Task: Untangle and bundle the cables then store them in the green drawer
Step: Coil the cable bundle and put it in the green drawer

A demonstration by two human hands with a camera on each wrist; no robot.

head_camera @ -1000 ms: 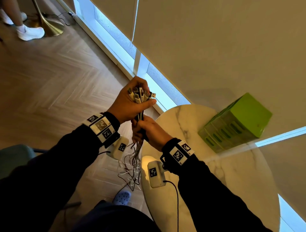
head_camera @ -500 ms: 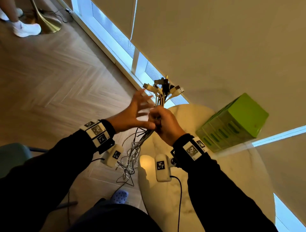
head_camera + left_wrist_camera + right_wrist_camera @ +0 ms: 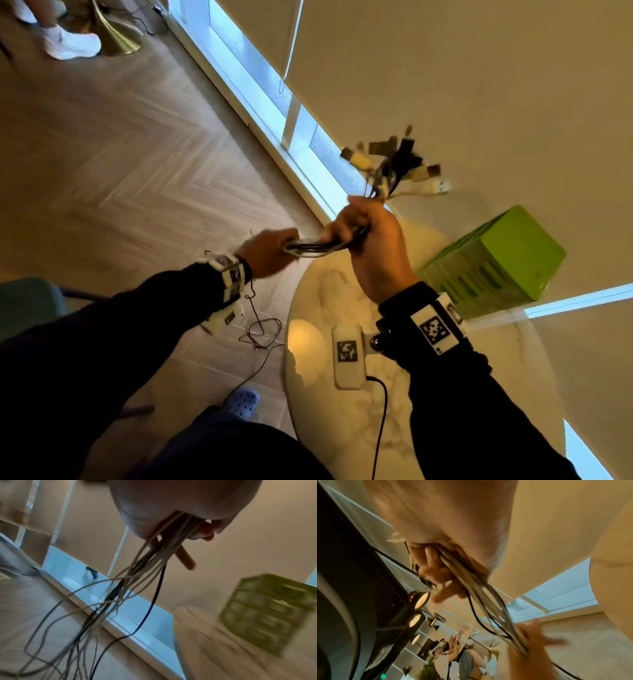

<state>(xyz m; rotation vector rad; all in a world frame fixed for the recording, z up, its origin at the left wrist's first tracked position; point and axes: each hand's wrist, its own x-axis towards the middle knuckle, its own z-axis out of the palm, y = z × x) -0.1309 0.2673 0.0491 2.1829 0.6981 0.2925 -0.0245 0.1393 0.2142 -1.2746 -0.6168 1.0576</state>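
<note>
My right hand point(image 3: 356, 229) grips a bundle of white and black cables point(image 3: 322, 246) just below their plug ends point(image 3: 394, 164), which fan out above the fist. My left hand point(image 3: 274, 250) grips the same bundle a short way to the left, so the strands run level between the two fists. In the left wrist view the cables point(image 3: 154, 563) trail down from my left hand point(image 3: 171, 524) toward the floor. In the right wrist view my right hand point(image 3: 440, 566) curls round the cables point(image 3: 479, 588). The green drawer unit point(image 3: 493, 263) stands on the table point(image 3: 342, 428) to the right, its drawers closed.
The round marble table sits by a wall with a low window strip point(image 3: 267, 102). A thin dark wire point(image 3: 260, 329) lies looped on the wooden floor below my left wrist. My blue shoe point(image 3: 241, 402) is near the table's foot. Another person's white shoes point(image 3: 68, 42) and a brass lamp base point(image 3: 116, 37) are far left.
My right hand has risen to the right with the plug ends. My left hand, open beside the bundle half a second ago, has closed on the cables and moved left, drawing them level.
</note>
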